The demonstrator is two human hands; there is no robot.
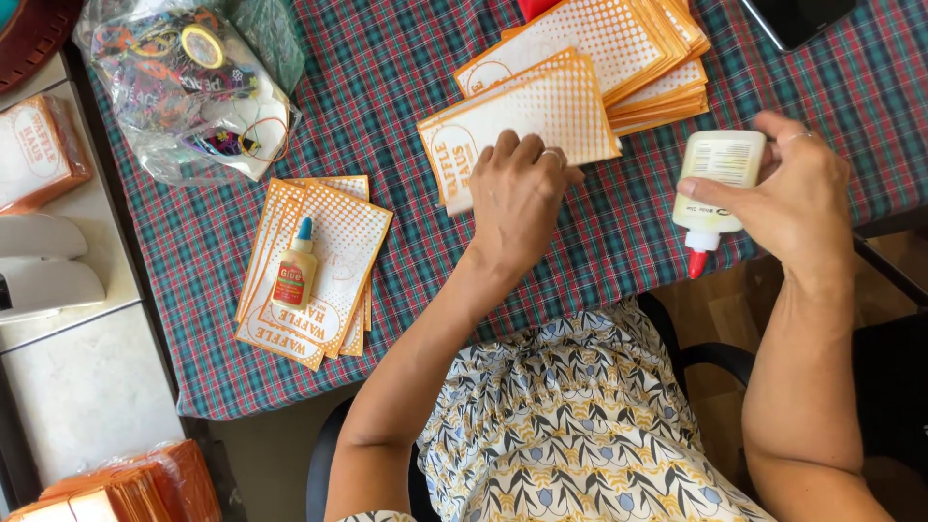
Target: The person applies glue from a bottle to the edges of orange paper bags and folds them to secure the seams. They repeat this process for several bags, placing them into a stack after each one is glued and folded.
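Note:
My left hand (519, 198) rests palm down on a small stack of orange-and-white dotted paper bags (527, 111) on the plaid tablecloth (406, 68), fingers on the bags' near edge. My right hand (797, 198) grips a cream glue bottle (717, 179) with a red nozzle, tilted nozzle-down over the table's near edge. A larger fanned pile of the same bags (638, 53) lies just beyond the small stack.
Another stack of bags (324, 266) lies at the left with a small blue-capped glue bottle (296, 271) on top. A clear plastic bag of colourful items (193, 87) sits at the far left. Wrapped orange packs (39, 150) lie on a side surface. A dark phone (797, 19) lies top right.

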